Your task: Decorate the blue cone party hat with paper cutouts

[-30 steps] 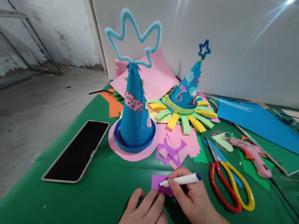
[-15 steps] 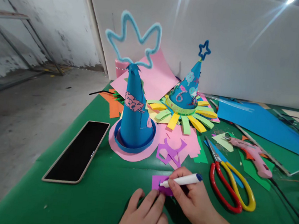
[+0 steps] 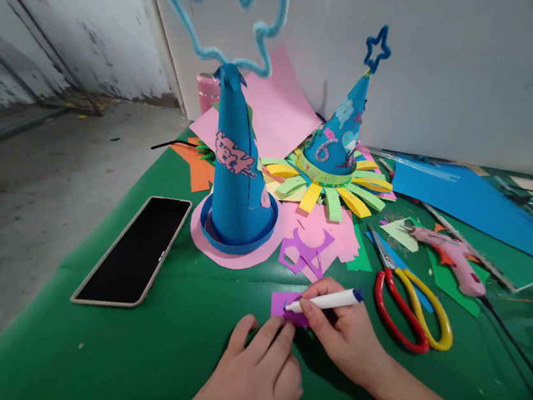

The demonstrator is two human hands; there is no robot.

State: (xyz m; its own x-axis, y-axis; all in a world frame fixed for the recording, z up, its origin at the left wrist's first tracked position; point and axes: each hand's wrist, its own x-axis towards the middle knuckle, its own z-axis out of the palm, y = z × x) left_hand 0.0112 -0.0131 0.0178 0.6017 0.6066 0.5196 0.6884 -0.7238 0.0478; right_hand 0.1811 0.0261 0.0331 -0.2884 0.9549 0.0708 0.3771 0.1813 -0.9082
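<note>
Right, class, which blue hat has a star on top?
The farther hat, ringed by yellow and green strips; the nearer hat carries a light-blue zigzag instead.

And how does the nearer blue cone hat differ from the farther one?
The nearer hat carries a large light-blue fuzzy outline; the farther hat, a small dark-blue star. The nearer hat has a plain blue rim; the farther hat has yellow and green paper strips. Both are decorated blue cones.

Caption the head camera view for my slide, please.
Right hand holding a marker to purple paper, left hand at its edge, a blue cone hat standing behind.
</note>
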